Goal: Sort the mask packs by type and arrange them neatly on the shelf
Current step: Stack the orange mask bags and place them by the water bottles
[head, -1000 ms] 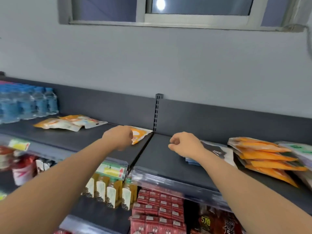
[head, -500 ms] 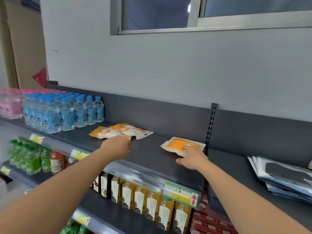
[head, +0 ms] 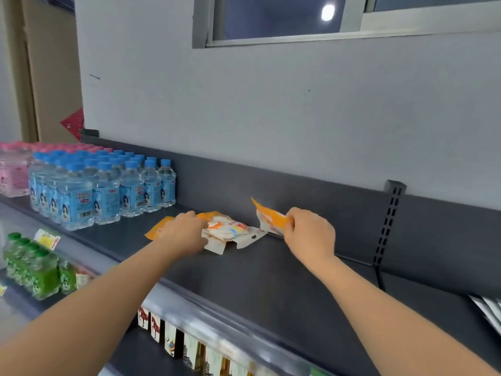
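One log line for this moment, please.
phase: sorting | left hand: holds mask pack pile on shelf | right hand: pinches orange mask pack, tilted up, right of pile

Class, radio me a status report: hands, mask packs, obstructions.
Right hand grips orange pack, tilted up. Left hand on mask pile. Water bottles stand apart, left.

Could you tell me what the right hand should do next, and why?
Probably lay the orange pack on the pile beside it: the right hand holds it tilted above the shelf, and the left hand rests on that similarly coloured pile.
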A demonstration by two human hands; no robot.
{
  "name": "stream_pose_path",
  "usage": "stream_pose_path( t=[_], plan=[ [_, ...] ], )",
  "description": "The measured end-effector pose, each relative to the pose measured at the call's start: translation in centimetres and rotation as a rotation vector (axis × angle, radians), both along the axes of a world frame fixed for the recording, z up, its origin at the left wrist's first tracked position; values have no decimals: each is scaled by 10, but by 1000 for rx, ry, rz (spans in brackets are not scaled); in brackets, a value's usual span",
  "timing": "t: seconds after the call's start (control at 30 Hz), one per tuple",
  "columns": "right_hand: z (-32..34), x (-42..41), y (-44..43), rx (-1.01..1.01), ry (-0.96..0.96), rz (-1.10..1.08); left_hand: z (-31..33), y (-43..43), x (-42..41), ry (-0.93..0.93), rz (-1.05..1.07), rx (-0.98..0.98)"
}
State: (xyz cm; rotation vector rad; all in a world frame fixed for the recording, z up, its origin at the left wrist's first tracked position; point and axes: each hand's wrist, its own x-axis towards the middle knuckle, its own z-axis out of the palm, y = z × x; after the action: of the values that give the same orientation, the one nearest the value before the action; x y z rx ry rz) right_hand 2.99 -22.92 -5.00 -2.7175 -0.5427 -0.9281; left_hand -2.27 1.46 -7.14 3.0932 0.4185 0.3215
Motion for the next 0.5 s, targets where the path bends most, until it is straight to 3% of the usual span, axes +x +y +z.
stream_pose_path(
  t=[0.13,0.3,0.4,0.5],
  plan=[
    [17,21,21,350,63,93,3,19,21,0,3,2],
    [18,42,48,707,41,152,-6,50,50,131,-33,-77],
    [24,47,65,930,23,126,-7,69,66,35,-18,-161],
    [25,53,85,1207,129,95,1,85,79,-65,-39,-221]
  ],
)
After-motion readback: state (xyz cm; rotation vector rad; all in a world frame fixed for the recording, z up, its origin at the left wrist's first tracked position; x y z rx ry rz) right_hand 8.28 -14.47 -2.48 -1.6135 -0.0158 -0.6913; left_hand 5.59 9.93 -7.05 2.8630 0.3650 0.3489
